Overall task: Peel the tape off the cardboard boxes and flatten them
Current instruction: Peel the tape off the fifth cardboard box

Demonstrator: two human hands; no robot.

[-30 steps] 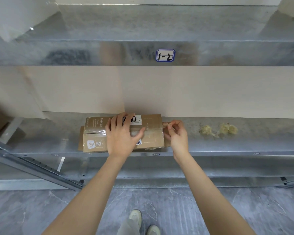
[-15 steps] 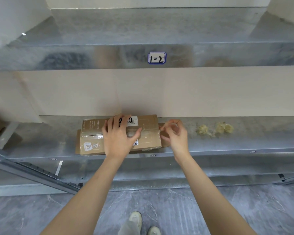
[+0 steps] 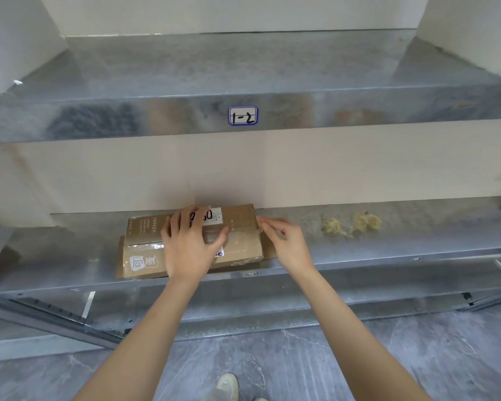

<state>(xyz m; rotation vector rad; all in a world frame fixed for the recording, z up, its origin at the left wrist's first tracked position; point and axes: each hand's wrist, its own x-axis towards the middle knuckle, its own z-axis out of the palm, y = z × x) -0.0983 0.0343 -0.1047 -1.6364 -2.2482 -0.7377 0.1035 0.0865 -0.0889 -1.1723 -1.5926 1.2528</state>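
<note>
So, box: one brown cardboard box (image 3: 145, 244) lying flat at the front of the lower metal shelf (image 3: 388, 250), shiny clear tape across its top, back edge near the wall.
Left hand: the left hand (image 3: 190, 244) is spread flat on the middle of the box, pressing down, and it covers part of the white sticker (image 3: 214, 217).
Right hand: the right hand (image 3: 287, 241) has thumb and fingers pinching the box's right end. Tape or flap edge, too small to tell.
Nearby stuff: two crumpled yellowish wads, one (image 3: 333, 226) and another (image 3: 366, 220), sit on the same shelf, well apart from the box on its right.
Above: upper shelf (image 3: 243, 70) with one handwritten tag (image 3: 243, 115) reading 1-2 on its front edge.
Below: grey marbled floor (image 3: 359, 357) and a light shoe (image 3: 227, 384).
Count: one box, two hands, two wads, two shelves, one tag.
</note>
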